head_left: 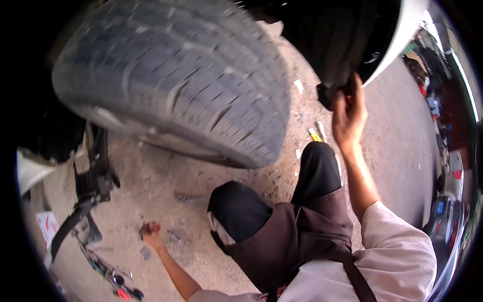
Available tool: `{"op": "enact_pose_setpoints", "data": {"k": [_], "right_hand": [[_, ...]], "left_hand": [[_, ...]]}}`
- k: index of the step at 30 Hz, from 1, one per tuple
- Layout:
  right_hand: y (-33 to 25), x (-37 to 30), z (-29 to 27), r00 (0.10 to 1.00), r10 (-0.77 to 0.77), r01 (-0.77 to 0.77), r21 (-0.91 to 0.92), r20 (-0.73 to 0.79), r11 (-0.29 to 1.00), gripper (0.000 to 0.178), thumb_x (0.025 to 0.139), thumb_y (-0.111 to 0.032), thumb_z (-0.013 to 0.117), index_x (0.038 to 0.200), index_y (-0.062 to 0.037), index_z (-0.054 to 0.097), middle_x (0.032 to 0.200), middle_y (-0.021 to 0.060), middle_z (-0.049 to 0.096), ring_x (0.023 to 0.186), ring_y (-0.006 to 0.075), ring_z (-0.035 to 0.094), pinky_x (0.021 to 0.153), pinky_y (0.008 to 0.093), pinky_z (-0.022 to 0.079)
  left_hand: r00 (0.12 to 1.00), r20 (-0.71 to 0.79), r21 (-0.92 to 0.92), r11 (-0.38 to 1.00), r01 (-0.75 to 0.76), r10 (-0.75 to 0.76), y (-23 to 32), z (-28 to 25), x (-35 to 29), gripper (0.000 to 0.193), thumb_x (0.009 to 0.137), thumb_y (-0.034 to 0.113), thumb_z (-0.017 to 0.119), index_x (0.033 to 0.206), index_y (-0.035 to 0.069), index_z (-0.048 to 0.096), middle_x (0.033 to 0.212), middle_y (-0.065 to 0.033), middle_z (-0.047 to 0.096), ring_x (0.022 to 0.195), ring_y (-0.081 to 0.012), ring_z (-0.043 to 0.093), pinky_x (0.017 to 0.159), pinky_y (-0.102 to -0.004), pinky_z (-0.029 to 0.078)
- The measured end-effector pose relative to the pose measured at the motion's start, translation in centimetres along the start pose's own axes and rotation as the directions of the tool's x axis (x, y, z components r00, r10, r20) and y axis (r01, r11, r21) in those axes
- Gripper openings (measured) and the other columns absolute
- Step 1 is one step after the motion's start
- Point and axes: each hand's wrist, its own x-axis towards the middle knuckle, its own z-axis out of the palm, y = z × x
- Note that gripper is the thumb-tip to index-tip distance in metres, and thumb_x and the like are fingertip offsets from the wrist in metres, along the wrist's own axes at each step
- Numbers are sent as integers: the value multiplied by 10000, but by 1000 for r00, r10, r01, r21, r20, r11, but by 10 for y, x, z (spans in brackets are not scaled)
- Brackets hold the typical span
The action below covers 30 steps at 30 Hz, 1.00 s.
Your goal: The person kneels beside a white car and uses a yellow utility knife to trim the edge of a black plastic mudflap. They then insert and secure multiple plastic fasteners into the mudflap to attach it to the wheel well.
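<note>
A large worn tyre (191, 75) on its wheel fills the upper left, its tread facing me. At the upper right, my right hand (349, 116) is raised with thumb and fingers around the lower edge of the dark wheel-arch liner (332, 55), beside the white body panel (402, 35). Some of those fingertips are hidden behind the edge. Down at the lower left, my left hand (152, 234) is closed just over the ground, on something small and dark that I cannot make out. Small metal pieces (174, 236) and a grey flat scrap (145, 253) lie close by it.
Dark suspension parts (95, 171) hang left of the tyre. A yellow-handled tool (314, 135) and a screwdriver-like tool (321, 130) lie past my knee. Assorted tools (118, 282) lie lower left. A grey and black machine (445, 221) stands at the right.
</note>
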Motion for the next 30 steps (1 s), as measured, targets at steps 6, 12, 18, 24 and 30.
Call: {"op": "enact_pose_setpoints", "data": {"k": [6,12,18,24,30], "right_hand": [[-14,0,11,996,8,10,-207,87,978,482,986,-215,584,1399,18,499,813,140,715,706,112,646,645,282,516],[-16,7,14,972,-155,213,-385,177,898,523,959,-232,597,1401,24,483,659,210,631,546,318,639,553,408,512],[5,19,22,944,-263,316,-323,197,892,681,913,-193,646,1457,84,346,652,153,619,499,303,622,478,408,512],[5,23,19,879,-410,470,-296,243,832,747,875,-106,616,1452,179,238,756,205,639,514,337,620,480,411,520],[14,16,9,856,-426,511,-357,292,782,641,875,-85,605,1383,141,287,721,192,599,520,324,589,474,405,486]], "left_hand": [[957,214,-682,731,3,196,236,150,-99,188,1002,143,581,1144,22,605,917,-59,561,743,-144,490,661,-274,411],[853,316,-851,522,60,416,320,198,-141,196,1014,86,487,1187,41,569,914,-65,521,716,-133,468,658,-279,388],[749,455,-835,524,170,481,376,265,-158,118,987,70,504,1098,45,534,851,-53,471,663,-113,434,609,-265,379],[416,745,-663,648,375,522,433,367,-210,215,1010,156,556,1069,-51,545,844,-102,528,595,-102,466,510,-243,389],[435,808,-571,346,745,397,435,505,-218,240,1032,178,541,1119,-36,605,853,-51,575,699,-112,522,648,-236,422]]}}
